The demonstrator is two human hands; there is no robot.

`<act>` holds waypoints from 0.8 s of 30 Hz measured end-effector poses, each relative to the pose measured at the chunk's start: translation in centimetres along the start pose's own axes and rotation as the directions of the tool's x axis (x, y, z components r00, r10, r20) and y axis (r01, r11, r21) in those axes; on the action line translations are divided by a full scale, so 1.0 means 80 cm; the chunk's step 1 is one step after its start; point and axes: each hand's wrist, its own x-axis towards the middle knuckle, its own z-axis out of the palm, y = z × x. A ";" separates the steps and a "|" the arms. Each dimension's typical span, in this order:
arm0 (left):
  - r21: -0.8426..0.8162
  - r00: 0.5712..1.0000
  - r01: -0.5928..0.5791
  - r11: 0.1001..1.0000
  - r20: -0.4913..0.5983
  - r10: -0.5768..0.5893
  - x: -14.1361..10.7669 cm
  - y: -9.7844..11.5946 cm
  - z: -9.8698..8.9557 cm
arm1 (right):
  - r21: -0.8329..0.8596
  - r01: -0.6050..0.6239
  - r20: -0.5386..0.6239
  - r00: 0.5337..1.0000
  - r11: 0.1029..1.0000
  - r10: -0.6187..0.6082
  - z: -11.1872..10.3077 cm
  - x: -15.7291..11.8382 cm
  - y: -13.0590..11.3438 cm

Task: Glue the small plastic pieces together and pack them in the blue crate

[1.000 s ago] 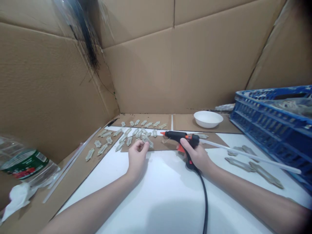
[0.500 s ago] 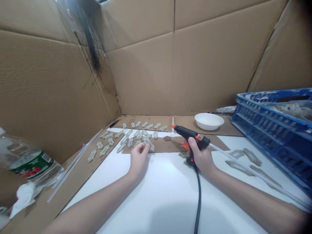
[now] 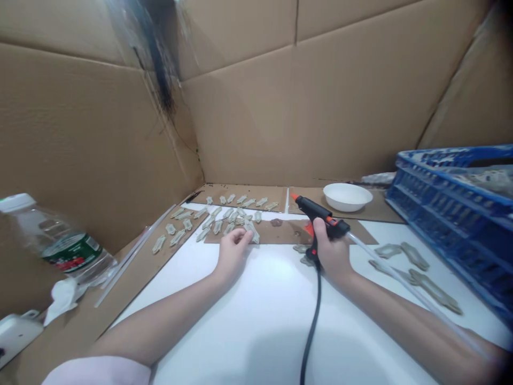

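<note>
Cardboard walls (image 3: pixel 100 133) box in a white table (image 3: pixel 256 331). From the head camera, the right hand (image 3: pixel 332 251) grips a black glue gun (image 3: pixel 316 210), now raised and swung away from the left hand (image 3: pixel 232 254), whose curled fingers (image 3: pixel 240 234) rest on small grey pieces (image 3: pixel 251 234) just ahead of it.

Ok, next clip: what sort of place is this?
Probably a makeshift craft or piecework bench. Cardboard sheets wall in a white work surface, a corded hot glue gun is in hand, and rows of small grey moulded pieces lie set out near a blue plastic crate.
</note>
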 end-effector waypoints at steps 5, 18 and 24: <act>0.041 0.989 0.010 0.999 0.148 -0.016 -0.003 0.013 0.006 | 0.064 0.038 -0.039 0.999 0.997 -0.035 -0.003 0.006 -0.014; 0.445 0.981 -0.008 0.896 0.177 -0.079 0.188 0.047 0.019 | -0.027 0.047 0.006 0.999 0.999 -0.047 -0.004 0.012 -0.002; 0.594 0.974 0.069 0.802 0.135 -0.184 0.261 0.031 0.039 | -0.063 0.081 0.034 0.996 0.995 -0.079 0.001 0.014 -0.001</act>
